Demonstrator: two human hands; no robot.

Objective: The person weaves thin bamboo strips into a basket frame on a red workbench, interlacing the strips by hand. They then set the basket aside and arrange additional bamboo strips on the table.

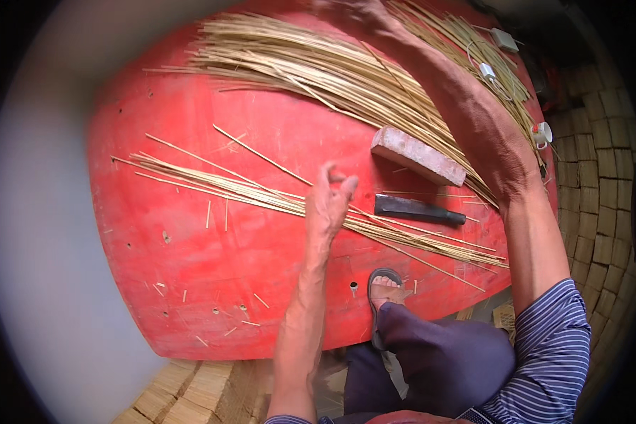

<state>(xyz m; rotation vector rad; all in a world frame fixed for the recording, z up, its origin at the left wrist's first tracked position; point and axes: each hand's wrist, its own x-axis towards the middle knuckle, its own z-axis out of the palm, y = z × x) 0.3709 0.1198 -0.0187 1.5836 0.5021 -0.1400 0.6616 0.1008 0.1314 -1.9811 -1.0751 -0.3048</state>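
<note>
A loose bundle of thin pale sticks (240, 185), perhaps split bamboo or cane, lies across the near half of a red board. Over its middle hovers my left hand (328, 201), fingers loosely curled and thumb apart, with nothing visible in it. One darker stick (261, 154) slants up to that hand. My right arm stretches far forward across a large pile of similar sticks (297, 60). At the top rim my right hand (350, 7) is dim and partly cut off; its fingers cannot be made out.
On the red board (191, 275) a brick (418, 155) rests against the pile, beside a dark-handled blade (418, 209). A mug (541, 134) and a white cable with a plug (487, 72) are at the right. My sandalled foot (386, 288) is at the near edge. Stacked blocks (593, 177) stand beyond.
</note>
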